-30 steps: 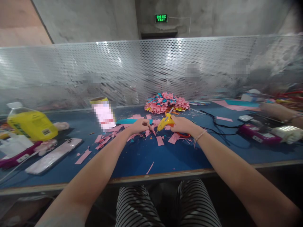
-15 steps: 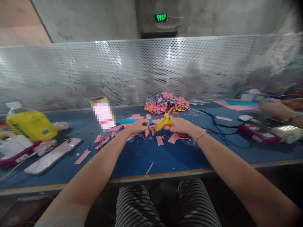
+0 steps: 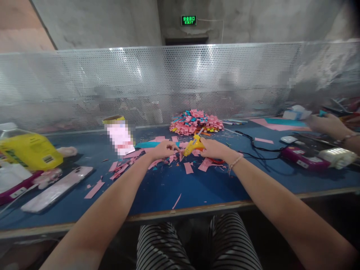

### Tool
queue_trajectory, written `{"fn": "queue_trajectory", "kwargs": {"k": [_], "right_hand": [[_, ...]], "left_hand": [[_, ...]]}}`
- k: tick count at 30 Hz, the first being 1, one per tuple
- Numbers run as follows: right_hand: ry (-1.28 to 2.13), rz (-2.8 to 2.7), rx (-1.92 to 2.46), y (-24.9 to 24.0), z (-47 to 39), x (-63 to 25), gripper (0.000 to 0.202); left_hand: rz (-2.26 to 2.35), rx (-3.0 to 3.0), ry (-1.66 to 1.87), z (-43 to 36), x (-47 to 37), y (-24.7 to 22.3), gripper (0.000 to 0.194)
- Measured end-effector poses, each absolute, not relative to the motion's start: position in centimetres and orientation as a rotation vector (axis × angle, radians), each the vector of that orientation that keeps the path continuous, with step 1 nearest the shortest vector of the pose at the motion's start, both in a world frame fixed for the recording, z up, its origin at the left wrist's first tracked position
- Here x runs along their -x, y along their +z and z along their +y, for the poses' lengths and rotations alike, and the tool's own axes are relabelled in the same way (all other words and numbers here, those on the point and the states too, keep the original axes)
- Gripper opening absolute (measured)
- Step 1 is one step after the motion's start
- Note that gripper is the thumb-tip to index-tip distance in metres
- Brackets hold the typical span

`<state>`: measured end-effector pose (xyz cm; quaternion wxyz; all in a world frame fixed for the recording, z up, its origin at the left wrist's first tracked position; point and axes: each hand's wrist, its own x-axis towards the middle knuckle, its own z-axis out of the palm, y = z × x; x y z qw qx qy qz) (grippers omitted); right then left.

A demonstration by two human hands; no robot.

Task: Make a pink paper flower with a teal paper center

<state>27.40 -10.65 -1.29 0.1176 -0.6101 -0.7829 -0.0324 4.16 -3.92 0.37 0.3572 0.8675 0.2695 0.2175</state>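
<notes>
In the head view, my right hand (image 3: 213, 149) grips a yellow hot glue gun (image 3: 194, 145), its nozzle pointing down and left. A glue stick rises from the back of the gun. Close by the nozzle, my left hand (image 3: 164, 149) has its fingers pinched at a small pink paper piece (image 3: 181, 155), partly hidden by the fingers. Pink paper scraps (image 3: 188, 168) lie around both hands, and a teal paper strip (image 3: 147, 144) is behind my left hand. Beyond the gun is a heap of pink and teal paper bundles (image 3: 194, 122).
A phone (image 3: 57, 189) and a yellow-labelled bottle (image 3: 30, 150) are on the left. A phone with a lit, blurred screen (image 3: 119, 137) leans upright. Right are black cables (image 3: 253, 144), a purple power strip (image 3: 305, 158) and a co-worker's hand (image 3: 327, 125). A perforated metal screen (image 3: 180, 75) borders the back.
My view has shifted slightly to the right. Both my hands stay close together, with the glue gun near the left fingertips. The co-worker's hand has lifted, with something small and teal at it.
</notes>
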Motion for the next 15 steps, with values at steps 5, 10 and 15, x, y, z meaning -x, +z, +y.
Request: {"fn": "queue_trajectory", "kwargs": {"k": [5, 10, 15], "right_hand": [[-0.114, -2.281, 1.813, -1.1, -10.8, -27.3, 0.044], [-0.115, -2.281, 1.827, -0.9, -11.0, -27.1, 0.044], [-0.116, -2.273, 1.821, -0.8, -11.2, -26.9, 0.043]], "left_hand": [[0.715, -2.203, 0.514, -3.7, -4.0, -0.3, 0.013], [0.707, -2.127, 0.505, -3.2, -3.8, -0.6, 0.013], [0.713, -2.049, 0.511, -3.0, -3.8, -0.9, 0.015]]}}
